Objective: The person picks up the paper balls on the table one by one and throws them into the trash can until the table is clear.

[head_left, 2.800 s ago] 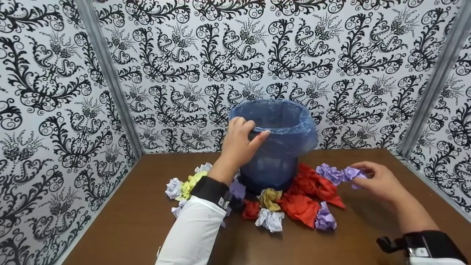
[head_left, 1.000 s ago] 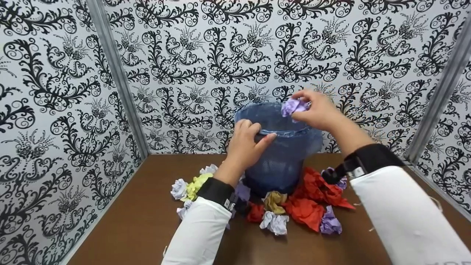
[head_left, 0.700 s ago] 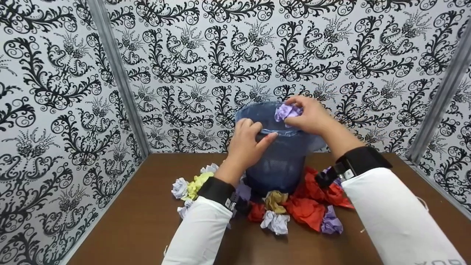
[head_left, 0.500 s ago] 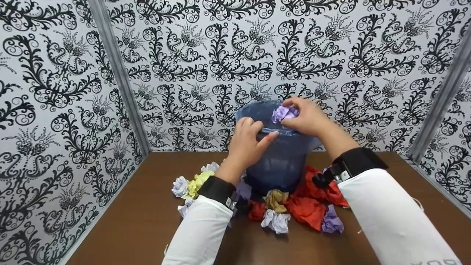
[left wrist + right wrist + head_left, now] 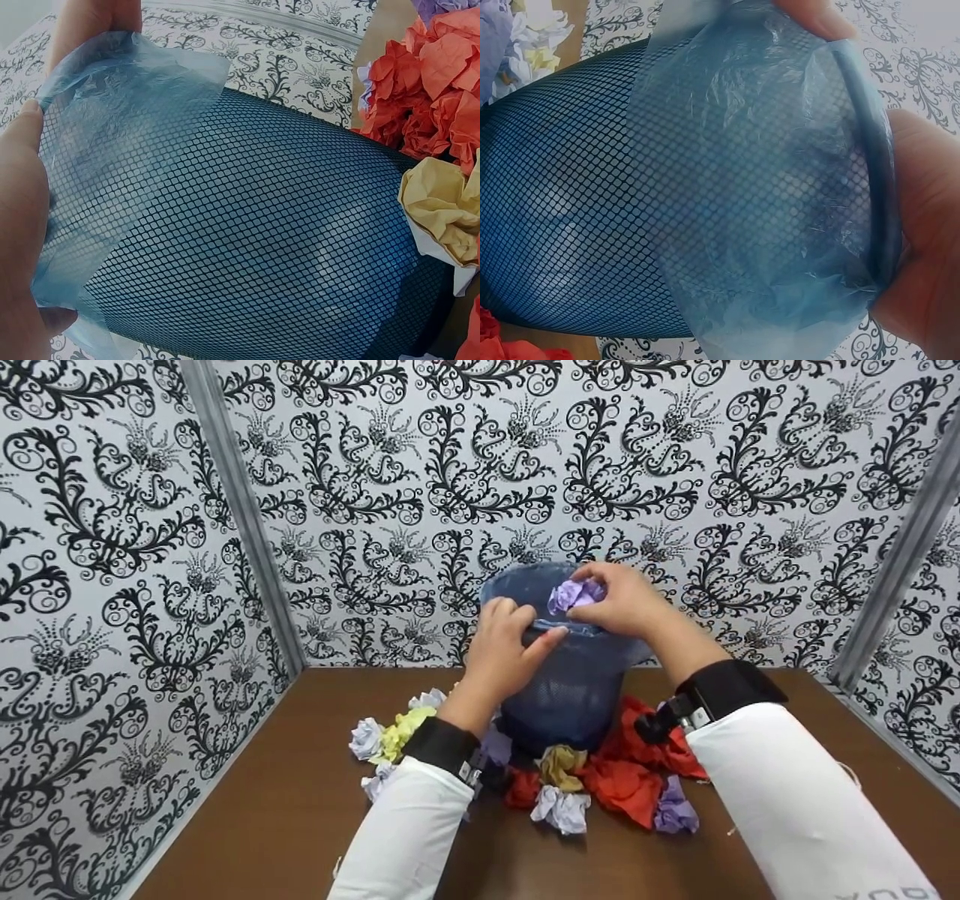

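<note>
A mesh wastebasket (image 5: pixel 566 701) stands on the table with a thin blue bag (image 5: pixel 757 150) folded over its rim. My left hand (image 5: pixel 499 652) grips the near left of that rim, thumb on the outside and fingers curled over the edge. Inside the mouth of the basket, my right hand (image 5: pixel 626 600) holds a crumpled purple paper (image 5: pixel 574 595) between thumb and fingers. In the right wrist view the rim and bag hide most of this paper. The left wrist view shows the left thumb (image 5: pixel 56 321) against the bag.
Crumpled papers ring the basket's foot: red (image 5: pixel 624 791), mustard (image 5: pixel 561 767), white (image 5: pixel 561 810), purple (image 5: pixel 676 808) and yellow (image 5: pixel 405 733). The brown table (image 5: pixel 255 810) ends at patterned walls (image 5: pixel 375 510) behind and at the sides.
My right hand took the purple paper from the table's right side, carried it left over the basket and lowered it slightly into the mouth. My left hand has kept its grip on the rim.
</note>
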`<state>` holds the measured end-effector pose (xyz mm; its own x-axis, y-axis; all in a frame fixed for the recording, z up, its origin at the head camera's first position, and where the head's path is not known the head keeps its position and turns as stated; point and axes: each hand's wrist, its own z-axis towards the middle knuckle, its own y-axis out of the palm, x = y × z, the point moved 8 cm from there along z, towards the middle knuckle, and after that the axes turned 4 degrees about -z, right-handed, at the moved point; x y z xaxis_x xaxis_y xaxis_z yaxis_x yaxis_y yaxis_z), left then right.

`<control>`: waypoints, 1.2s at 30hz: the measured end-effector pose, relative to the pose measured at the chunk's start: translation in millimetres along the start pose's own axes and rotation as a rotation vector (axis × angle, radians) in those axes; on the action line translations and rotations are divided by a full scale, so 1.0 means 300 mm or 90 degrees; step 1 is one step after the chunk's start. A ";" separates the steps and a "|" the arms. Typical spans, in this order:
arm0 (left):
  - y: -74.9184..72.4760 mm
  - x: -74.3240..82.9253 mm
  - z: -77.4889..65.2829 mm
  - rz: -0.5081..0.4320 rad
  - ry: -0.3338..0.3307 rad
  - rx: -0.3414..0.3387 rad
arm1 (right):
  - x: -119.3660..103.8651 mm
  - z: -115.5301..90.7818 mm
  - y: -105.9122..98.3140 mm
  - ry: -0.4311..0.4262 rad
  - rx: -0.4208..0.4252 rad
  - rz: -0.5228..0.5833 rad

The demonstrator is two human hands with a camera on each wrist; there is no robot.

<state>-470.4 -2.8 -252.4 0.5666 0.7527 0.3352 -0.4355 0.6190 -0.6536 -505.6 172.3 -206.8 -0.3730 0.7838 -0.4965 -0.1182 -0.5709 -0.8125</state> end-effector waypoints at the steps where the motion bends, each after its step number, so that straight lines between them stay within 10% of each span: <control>1: -0.002 0.002 0.001 -0.002 0.002 0.002 | -0.003 0.001 -0.002 -0.010 0.002 -0.008; 10: 0.001 0.002 -0.005 -0.010 0.003 0.006 | -0.006 -0.015 -0.031 -0.054 0.008 0.017; 19: -0.001 0.002 -0.002 -0.014 0.003 0.007 | 0.044 -0.085 -0.197 -0.058 0.060 -0.034; 28: -0.003 0.004 0.000 -0.013 0.002 0.004 | 0.228 -0.148 -0.293 -0.022 0.094 -0.087; 36: 0.000 0.002 0.000 -0.012 0.008 0.007 | 0.455 -0.172 -0.213 0.047 0.040 -0.085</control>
<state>-470.2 -2.4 -252.1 0.5841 0.7377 0.3385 -0.4318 0.6356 -0.6400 -501.5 328.4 -238.5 -0.2814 0.8686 -0.4080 -0.2208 -0.4723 -0.8533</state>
